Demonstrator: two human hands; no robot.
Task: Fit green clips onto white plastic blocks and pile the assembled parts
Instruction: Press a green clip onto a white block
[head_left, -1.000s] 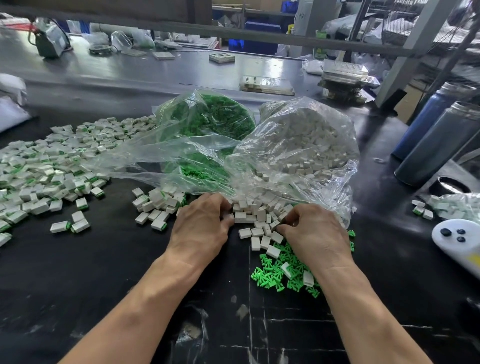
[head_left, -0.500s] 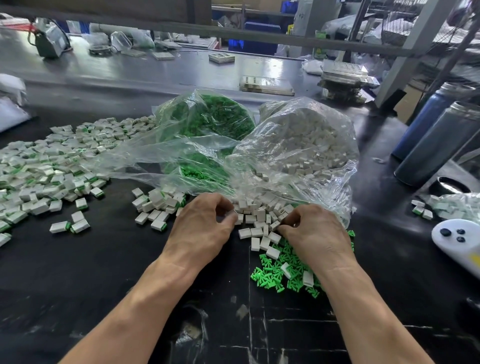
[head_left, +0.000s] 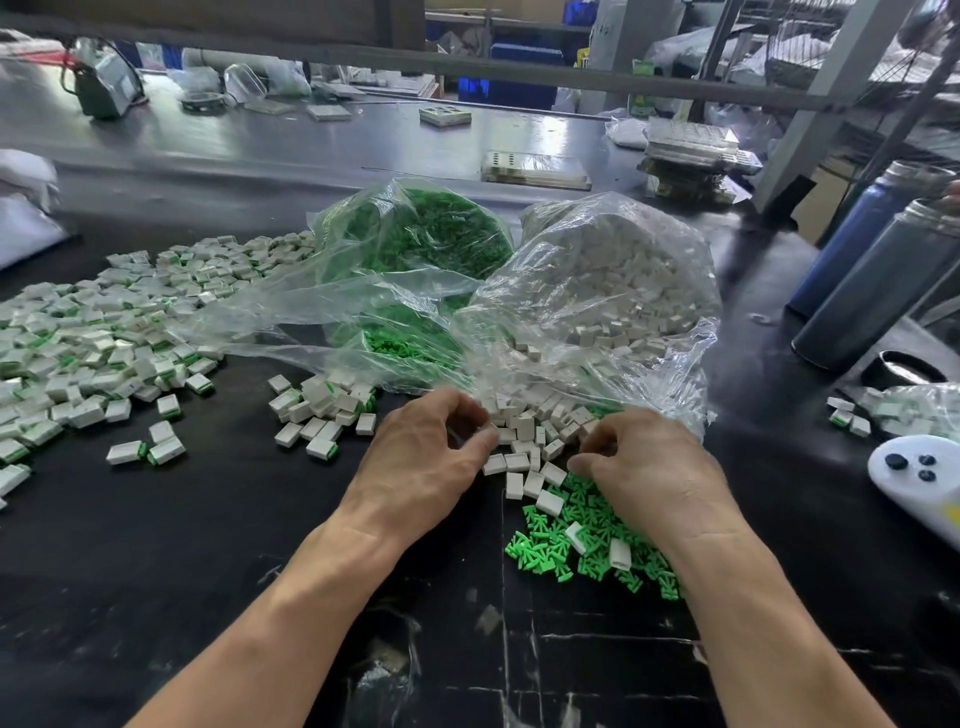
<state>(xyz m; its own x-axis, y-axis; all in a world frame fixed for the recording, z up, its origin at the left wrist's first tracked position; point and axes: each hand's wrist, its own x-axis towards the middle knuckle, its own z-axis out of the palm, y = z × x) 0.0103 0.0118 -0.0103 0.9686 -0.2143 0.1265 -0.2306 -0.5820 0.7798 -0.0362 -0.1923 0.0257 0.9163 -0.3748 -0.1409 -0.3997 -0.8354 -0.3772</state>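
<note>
My left hand (head_left: 421, 457) has its fingers curled at the near edge of the loose white blocks (head_left: 524, 441), and its fingertips pinch one white block. To the right, my right hand (head_left: 644, 467) curls its fingers toward the thumb where the white blocks meet the loose green clips (head_left: 582, 535). Anything it pinches is hidden. Behind the hands lie a clear bag of green clips (head_left: 415, 244) and a clear bag of white blocks (head_left: 618, 280), both open toward me. The big pile of assembled parts (head_left: 98, 332) spreads at the left, with a smaller heap (head_left: 322, 410) near my left hand.
Two tall dark flasks (head_left: 878, 280) stand at the right, with a black lid (head_left: 904, 366) beside them. A white controller (head_left: 919, 478) lies at the right edge, behind it a small bag of parts (head_left: 904, 410). Trays (head_left: 535, 169) and a device (head_left: 104, 85) sit at the back.
My left hand's fingers have curled tighter and shifted slightly right into the white blocks. My right hand has barely moved.
</note>
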